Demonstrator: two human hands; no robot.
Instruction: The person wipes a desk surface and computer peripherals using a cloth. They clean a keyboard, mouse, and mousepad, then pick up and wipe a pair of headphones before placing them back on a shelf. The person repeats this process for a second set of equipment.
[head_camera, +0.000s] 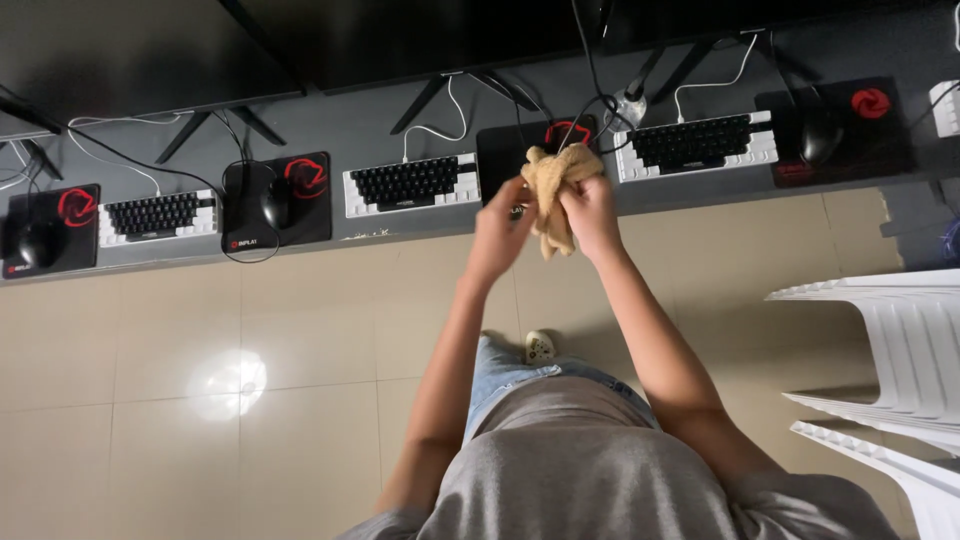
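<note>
Both my hands are raised in front of me over the edge of a long dark desk (380, 232). My right hand (590, 208) grips a crumpled tan cloth (560, 180), which hangs down between the hands. My left hand (500, 228) touches the cloth's left side with its fingers curled on it. Behind the cloth lies a black mouse pad (505, 148) with a red emblem, partly hidden. A black-and-white keyboard (410, 184) sits just left of my left hand.
Two more keyboards (158, 216) (695, 144) and mouse pads with black mice (275, 200) (820, 135) line the desk below dark monitors. Cables run along the back. White plastic chairs (890, 350) stand stacked at the right. The floor is beige tile (200, 380).
</note>
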